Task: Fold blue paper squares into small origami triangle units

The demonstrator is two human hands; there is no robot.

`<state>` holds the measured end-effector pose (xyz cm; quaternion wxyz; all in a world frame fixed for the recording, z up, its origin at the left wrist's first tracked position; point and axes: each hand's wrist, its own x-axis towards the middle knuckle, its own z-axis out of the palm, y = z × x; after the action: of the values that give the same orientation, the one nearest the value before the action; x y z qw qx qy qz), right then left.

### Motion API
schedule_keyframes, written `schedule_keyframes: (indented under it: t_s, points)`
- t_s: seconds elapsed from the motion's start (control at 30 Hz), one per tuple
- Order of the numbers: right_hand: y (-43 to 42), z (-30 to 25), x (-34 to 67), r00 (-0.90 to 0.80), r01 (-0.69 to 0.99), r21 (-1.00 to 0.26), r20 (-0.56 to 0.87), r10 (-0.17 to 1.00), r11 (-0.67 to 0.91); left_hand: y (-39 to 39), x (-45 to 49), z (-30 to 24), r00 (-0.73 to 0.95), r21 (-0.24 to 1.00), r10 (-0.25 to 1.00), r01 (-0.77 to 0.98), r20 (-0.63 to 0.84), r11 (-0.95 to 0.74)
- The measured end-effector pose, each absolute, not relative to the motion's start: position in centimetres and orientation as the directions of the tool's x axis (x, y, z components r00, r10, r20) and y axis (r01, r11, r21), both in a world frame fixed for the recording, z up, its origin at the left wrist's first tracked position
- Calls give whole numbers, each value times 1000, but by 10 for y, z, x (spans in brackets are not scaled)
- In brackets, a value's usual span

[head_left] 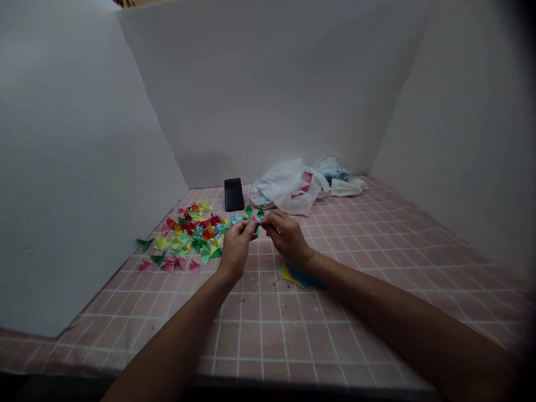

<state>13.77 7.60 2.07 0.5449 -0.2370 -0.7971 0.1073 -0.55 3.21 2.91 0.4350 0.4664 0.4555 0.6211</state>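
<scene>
Over the middle of the table, my left hand (238, 241) and my right hand (285, 233) meet with fingers pinched together. Between their fingertips is a small folded paper piece (259, 224), mostly hidden; a dark blue edge shows. A bit of pink beside the left thumb is too small to make out. To the left of my left hand spreads a heap of small pointed origami pieces (184, 237) in red, pink, yellow, green, orange and light blue. Two green origami pieces (249, 210) sit just beyond my fingers. Under my right wrist lies a stack of blue and yellow paper sheets (299, 276).
A black phone (233, 194) lies behind the origami heap. White plastic bags (288, 184) with red print rest against the back panel, with a crumpled white and blue packet (335, 170) beside them. Pale panels (272, 89) enclose three sides of the pink checked tablecloth (268, 335).
</scene>
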Motion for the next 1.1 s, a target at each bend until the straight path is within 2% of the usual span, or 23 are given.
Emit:
schedule_keyframes:
  t_s: [0.17, 0.37, 1.1]
  points:
    - [75, 20, 138, -309, 239, -452, 804, 508, 860, 31, -4, 33, -134, 955, 987, -271, 84, -118]
    - [76, 20, 137, -298, 225, -500, 782, 548, 836, 30, -4, 35, -88, 930, 996, -364, 27, -57]
    - [77, 20, 138, -347, 243, -472, 774, 530, 847, 33, -5, 34, -107, 925, 994, -373, 37, -75]
